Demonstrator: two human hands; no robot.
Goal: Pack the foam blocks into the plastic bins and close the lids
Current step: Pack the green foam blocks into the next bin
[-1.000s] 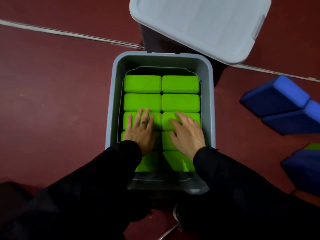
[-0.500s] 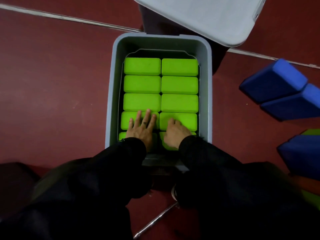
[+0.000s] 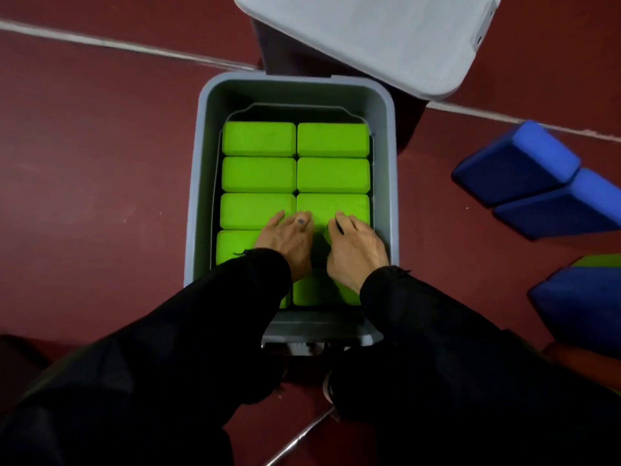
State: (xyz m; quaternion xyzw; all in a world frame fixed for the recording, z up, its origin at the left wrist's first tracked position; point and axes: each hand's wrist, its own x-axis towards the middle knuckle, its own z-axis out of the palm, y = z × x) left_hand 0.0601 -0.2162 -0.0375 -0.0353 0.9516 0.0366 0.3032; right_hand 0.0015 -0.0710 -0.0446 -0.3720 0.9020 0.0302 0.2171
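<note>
We find the left hand (image 3: pixel 285 243) and right hand (image 3: pixel 356 247) with fingers curled over green foam blocks (image 3: pixel 258 174) inside the grey bin (image 3: pixel 195 196); whether they grip is unclear. The blocks are probably light and compressible; hold by the long sides.

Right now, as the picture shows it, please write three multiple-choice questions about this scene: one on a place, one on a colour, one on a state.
1. Where do both hands rest?
A. on the green blocks in the bin
B. on the lid
C. on the floor

2. What colour are the blocks outside the bin, on the right?
A. red
B. blue
C. white

3. How is the bin?
A. shut
B. open, with blocks
C. open, bare

Answers:
A, the left hand and right hand lie on the green blocks.
B, the blue blocks lie on the floor.
B, the lid sits off the bin.
</note>
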